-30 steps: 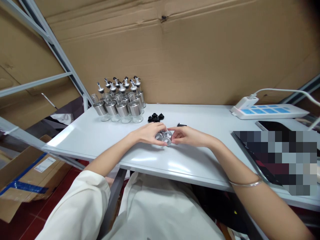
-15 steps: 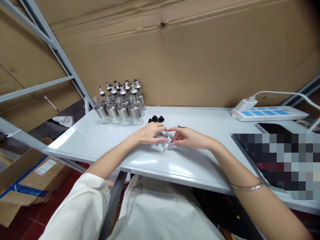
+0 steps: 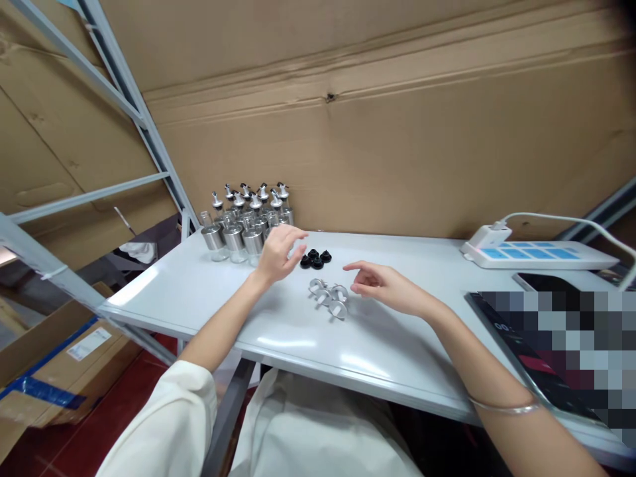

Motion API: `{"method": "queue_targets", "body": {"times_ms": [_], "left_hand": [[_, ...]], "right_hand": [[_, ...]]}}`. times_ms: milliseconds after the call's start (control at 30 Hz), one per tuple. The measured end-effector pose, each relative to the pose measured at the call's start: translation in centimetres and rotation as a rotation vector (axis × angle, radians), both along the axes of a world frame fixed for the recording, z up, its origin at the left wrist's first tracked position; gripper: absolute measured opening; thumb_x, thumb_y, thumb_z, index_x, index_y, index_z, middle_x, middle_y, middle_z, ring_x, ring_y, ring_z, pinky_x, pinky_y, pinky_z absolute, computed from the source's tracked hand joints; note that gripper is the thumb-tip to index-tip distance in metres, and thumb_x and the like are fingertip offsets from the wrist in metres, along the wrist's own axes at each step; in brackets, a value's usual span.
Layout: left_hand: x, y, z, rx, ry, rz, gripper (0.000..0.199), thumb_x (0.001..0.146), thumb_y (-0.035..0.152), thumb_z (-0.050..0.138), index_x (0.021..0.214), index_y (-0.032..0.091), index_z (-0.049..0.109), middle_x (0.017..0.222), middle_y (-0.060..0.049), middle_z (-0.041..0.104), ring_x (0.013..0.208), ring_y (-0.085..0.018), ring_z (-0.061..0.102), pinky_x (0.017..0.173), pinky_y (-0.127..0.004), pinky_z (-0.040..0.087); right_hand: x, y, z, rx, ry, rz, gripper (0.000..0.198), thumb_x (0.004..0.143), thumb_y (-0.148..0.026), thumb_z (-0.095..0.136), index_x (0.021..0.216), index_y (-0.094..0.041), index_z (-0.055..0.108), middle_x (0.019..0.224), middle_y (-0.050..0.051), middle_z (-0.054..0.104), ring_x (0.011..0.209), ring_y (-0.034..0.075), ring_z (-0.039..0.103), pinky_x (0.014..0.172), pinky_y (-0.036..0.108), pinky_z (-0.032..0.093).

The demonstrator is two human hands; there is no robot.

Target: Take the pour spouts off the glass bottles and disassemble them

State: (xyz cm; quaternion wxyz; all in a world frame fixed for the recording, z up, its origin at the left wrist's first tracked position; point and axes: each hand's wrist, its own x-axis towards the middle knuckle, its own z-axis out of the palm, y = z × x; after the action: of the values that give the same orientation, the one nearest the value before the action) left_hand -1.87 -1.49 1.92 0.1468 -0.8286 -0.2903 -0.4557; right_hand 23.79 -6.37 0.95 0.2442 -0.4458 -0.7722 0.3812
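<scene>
My left hand (image 3: 281,254) hovers over the table with its fingers apart, nothing in them, close to a group of glass bottles (image 3: 232,236) with steel sleeves. Several of these bottles carry metal pour spouts (image 3: 255,202); the front ones are uncapped. My right hand (image 3: 380,285) is raised just right of several silver spout pieces (image 3: 328,297), its fingers parted and holding nothing. These pieces lie in a cluster between my hands, with round discs and white stems. Behind them sit several small black stoppers (image 3: 315,259). My left hand partly hides the nearest bottles.
A white power strip (image 3: 541,253) with a plugged-in charger (image 3: 489,233) and cable lies at the back right of the table (image 3: 199,301). Nearer are a phone (image 3: 541,281) and a large dark-screened device (image 3: 521,351), partly blurred out. Cardboard (image 3: 387,152) rises behind; a metal frame (image 3: 149,126) stands left.
My hands have drawn apart, away from the silver pieces: the left moved left and up toward the bottles, the right slightly right. The pieces now rest uncovered. The view has tilted upward slightly.
</scene>
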Motion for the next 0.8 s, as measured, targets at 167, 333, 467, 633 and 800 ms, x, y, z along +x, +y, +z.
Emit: {"method": "queue_targets", "body": {"times_ms": [167,333,467,633,800], "left_hand": [[-3.5,2.8,2.3,-0.011,-0.343,0.207,0.017,0.087,0.023,0.045,0.102,0.019,0.052,0.103,-0.007,0.058,0.101,-0.019,0.053,0.09,-0.036,0.044],[-7.7,8.4,5.3,-0.408,-0.668,0.325,0.035,0.076,0.011,0.052,0.11,0.018,0.043,0.105,-0.008,0.055,0.096,-0.017,0.057,0.088,-0.033,0.047],[-9.7,11.0,6.3,-0.637,-0.587,0.453,0.041,0.072,0.011,0.055,0.112,0.015,0.046,0.102,-0.01,0.061,0.089,-0.017,0.061,0.082,-0.032,0.049],[-9.3,11.5,6.8,-0.698,-0.391,0.48,0.032,0.066,0.019,0.069,0.096,0.014,0.06,0.089,-0.007,0.068,0.086,-0.021,0.063,0.082,-0.032,0.048],[-8.4,12.0,6.8,-0.662,-0.242,0.579,0.03,0.064,0.019,0.072,0.092,0.015,0.063,0.09,-0.008,0.069,0.091,-0.025,0.062,0.086,-0.036,0.046]], "right_hand": [[-1.0,0.5,1.0,0.151,0.047,-0.092,0.031,0.081,-0.035,0.051,0.108,-0.021,0.059,0.085,0.004,0.063,0.075,0.017,0.058,0.068,0.033,0.047],[-4.1,3.8,3.4,0.452,0.013,-0.12,0.021,0.077,-0.025,0.053,0.096,-0.02,0.06,0.094,0.007,0.063,0.085,0.019,0.059,0.07,0.032,0.046],[-7.6,7.9,5.4,0.636,-0.04,-0.167,0.002,0.074,-0.018,0.053,0.075,-0.019,0.055,0.081,0.004,0.059,0.079,0.018,0.056,0.074,0.033,0.045],[-11.9,13.3,5.5,0.662,0.002,-0.129,0.027,0.079,-0.009,0.042,0.102,-0.017,0.055,0.099,0.009,0.06,0.092,0.02,0.056,0.085,0.035,0.043],[-15.2,16.9,4.8,0.634,0.031,-0.062,0.048,0.076,-0.002,0.041,0.122,-0.014,0.047,0.122,0.014,0.054,0.108,0.02,0.052,0.095,0.035,0.039]]}}
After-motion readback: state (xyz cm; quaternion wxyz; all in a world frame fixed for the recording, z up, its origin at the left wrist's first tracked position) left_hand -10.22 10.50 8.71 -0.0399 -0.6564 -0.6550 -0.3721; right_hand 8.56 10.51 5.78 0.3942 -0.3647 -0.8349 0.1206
